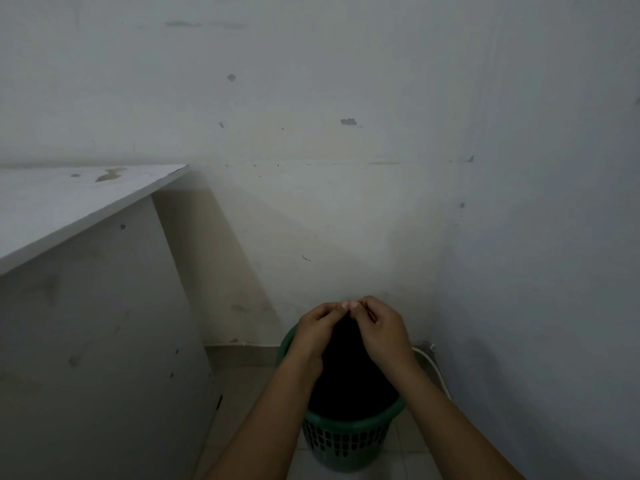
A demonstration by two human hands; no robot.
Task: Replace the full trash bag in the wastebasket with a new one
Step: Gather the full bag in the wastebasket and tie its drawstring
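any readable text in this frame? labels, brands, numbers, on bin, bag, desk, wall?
None readable.
Green wastebasket: no label or brand shows.
Black trash bag, pinched at its top by the left hand and right hand: no print visible.
White desk and wall: only stains and chipped spots, no writing.

The basket (346, 441) looks like green plastic with a perforated lattice wall. The bag (349, 375) in it is black, thin and matt. At 9 o'clock, the desk (69, 202) is a smooth white laminate board with stains. The wall (346, 168) is matt, chipped paint.
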